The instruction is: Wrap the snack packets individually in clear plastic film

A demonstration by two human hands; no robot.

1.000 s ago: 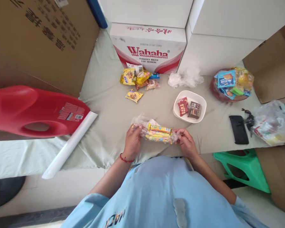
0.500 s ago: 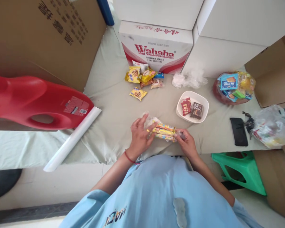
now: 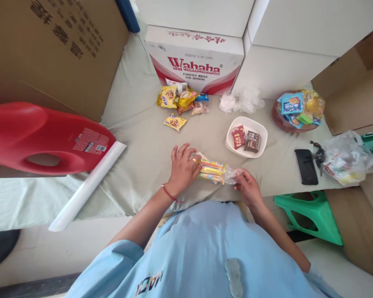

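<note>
A clear plastic bag of yellow snack bars (image 3: 211, 171) lies on the grey-green cloth (image 3: 143, 153) near its front edge. My left hand (image 3: 182, 167) rests on the bag's left end with fingers spread flat. My right hand (image 3: 248, 187) pinches the twisted right end of the bag. A white bowl (image 3: 233, 128) with a red packet (image 3: 238, 137) and a brown cocoa packet (image 3: 253, 141) stands just beyond my right hand.
A pile of yellow snack packets (image 3: 182, 101) lies before the Wahaha box (image 3: 194, 62). A basket of wrapped snacks (image 3: 298, 109), a black phone (image 3: 306, 166) and a plastic bag (image 3: 346, 159) sit right. A red jug (image 3: 46, 138) and white roll (image 3: 87, 188) lie left. A green stool (image 3: 311, 215) stands below.
My left hand let go of the bag's left end and now lies flat on it with fingers spread. The bag has come down onto the cloth. My right hand keeps its pinch.
</note>
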